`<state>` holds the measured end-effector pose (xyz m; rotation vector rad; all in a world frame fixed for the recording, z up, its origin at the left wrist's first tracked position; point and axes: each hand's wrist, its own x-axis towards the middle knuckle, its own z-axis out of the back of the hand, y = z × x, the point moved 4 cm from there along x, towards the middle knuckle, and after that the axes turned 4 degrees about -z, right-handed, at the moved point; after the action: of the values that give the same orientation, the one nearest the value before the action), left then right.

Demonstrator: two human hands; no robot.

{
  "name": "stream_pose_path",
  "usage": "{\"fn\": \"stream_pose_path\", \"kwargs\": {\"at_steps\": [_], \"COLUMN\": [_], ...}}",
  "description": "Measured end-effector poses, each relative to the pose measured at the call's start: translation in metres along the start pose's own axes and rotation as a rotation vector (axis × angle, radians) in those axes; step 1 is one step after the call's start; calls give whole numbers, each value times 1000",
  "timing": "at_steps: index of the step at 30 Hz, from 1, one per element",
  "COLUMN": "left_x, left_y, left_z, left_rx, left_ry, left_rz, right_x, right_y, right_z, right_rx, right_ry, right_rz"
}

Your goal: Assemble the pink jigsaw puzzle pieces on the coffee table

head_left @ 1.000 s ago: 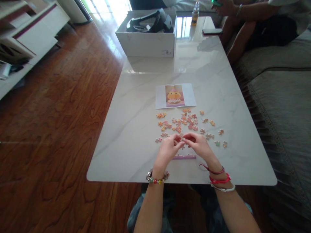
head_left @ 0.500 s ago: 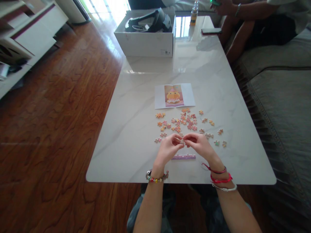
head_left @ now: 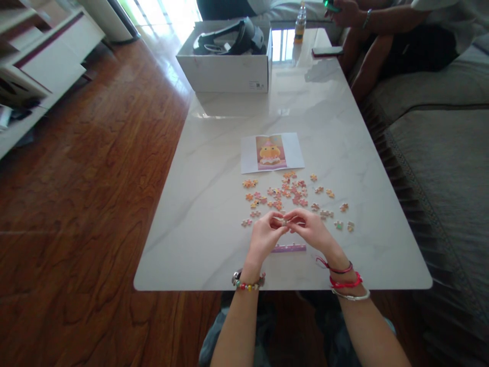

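My left hand (head_left: 265,232) and my right hand (head_left: 309,228) meet fingertip to fingertip above the table. Pinched between them is a small pale puzzle piece (head_left: 284,223), mostly covered by my fingers. Just below the hands lies a joined purple strip of puzzle pieces (head_left: 289,248), its left end partly behind my left hand. Beyond my fingers spreads a loose cluster of orange and pink puzzle pieces (head_left: 296,191). Several more pale pieces (head_left: 326,214) are scattered to the right, one with a green patch (head_left: 338,225). A folded picture sheet (head_left: 271,152) showing a yellow cartoon figure lies behind the pieces.
A white box (head_left: 225,74) holding a black headset (head_left: 233,41) stands at the table's far left. A bottle (head_left: 300,25) and a phone (head_left: 327,51) are at the far right. Another person's hand (head_left: 346,12) holds something green-lit by the sofa (head_left: 439,148).
Both hands stay together, their fingertips now pressed closer around the small piece. The whole view has shifted slightly; the pieces on the table lie as before.
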<state>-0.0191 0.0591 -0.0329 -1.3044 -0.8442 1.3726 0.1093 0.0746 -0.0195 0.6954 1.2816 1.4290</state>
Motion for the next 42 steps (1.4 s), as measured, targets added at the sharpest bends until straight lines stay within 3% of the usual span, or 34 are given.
{"fn": "stream_pose_path", "kwargs": {"at_steps": [8, 17, 20, 25, 29, 42], "left_x": [0, 0, 1, 0, 0, 3], "left_y": [-2, -9, -8, -9, -7, -5], "left_z": [2, 1, 5, 17, 14, 9], "left_rx": [58, 81, 149, 568, 804, 851], "left_ry": [-39, -25, -13, -66, -26, -22], "left_rz": [3, -46, -83, -203, -222, -176], "right_x": [-2, -1, -2, -2, 0, -2], "right_y": [4, -4, -3, -5, -8, -5], "right_z": [3, 0, 3, 0, -5, -14], "right_rx": [-54, 23, -99, -375, -513, -682], "right_ry": [-88, 1, -54, -108, -151, -147], "right_rz": [36, -30, -5, 75, 80, 86]}}
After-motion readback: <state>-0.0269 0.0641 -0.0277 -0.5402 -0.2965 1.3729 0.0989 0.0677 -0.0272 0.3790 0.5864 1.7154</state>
